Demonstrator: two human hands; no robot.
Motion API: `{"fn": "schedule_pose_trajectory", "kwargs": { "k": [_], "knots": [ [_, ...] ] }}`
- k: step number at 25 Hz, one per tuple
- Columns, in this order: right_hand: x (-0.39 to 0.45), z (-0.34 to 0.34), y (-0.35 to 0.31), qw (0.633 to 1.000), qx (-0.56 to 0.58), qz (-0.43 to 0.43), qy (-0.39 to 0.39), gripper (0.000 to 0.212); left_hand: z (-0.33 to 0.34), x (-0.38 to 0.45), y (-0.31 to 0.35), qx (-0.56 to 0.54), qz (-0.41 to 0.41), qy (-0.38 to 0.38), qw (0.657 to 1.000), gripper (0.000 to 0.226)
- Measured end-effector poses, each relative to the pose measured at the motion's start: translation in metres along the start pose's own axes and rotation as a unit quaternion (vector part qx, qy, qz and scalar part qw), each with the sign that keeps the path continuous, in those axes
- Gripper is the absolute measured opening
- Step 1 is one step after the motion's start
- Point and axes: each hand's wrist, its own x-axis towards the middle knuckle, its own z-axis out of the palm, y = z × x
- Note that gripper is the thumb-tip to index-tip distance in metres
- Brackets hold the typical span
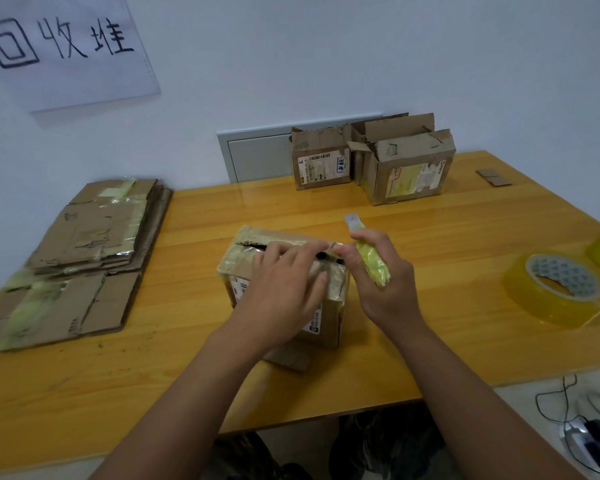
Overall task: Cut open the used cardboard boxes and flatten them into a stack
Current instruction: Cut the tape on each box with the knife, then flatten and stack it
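White wall and a yellow wooden worktop (430, 271) frame the job: a taped cardboard box (326, 317) stands mid-worktop, its top seam already split. The left hand (284, 285) lies on the lid with fingertips at the slit; the right hand (381, 282) grips a yellow box cutter (369, 258). Opening appears under way; next, likely, spreading the flaps. Flattened boxes (84, 244) lie stacked left, two open boxes (371, 161) wait behind, tape rolls (555, 289) sit right.

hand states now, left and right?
Left hand: open, fingers flat on top of the taped box.
Right hand: gripping the yellow box cutter.
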Motion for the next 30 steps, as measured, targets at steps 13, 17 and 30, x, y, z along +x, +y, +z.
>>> {"fn": "schedule_pose_trajectory", "kwargs": {
  "k": [13,17,30],
  "knots": [
    [0.014,-0.014,-0.003,0.98,0.093,0.155,-0.085,0.012,-0.012,0.015,-0.008,0.039,0.043,-0.123,0.991,0.092],
    [0.013,-0.019,-0.006,0.949,0.212,0.23,0.035,0.031,-0.006,0.023,-0.008,0.026,0.005,-0.113,0.993,0.096],
    [0.0,-0.017,-0.007,0.932,0.249,0.253,0.073,0.017,-0.003,0.034,-0.013,-0.009,-0.011,-0.137,0.991,0.077]
  ]
}}
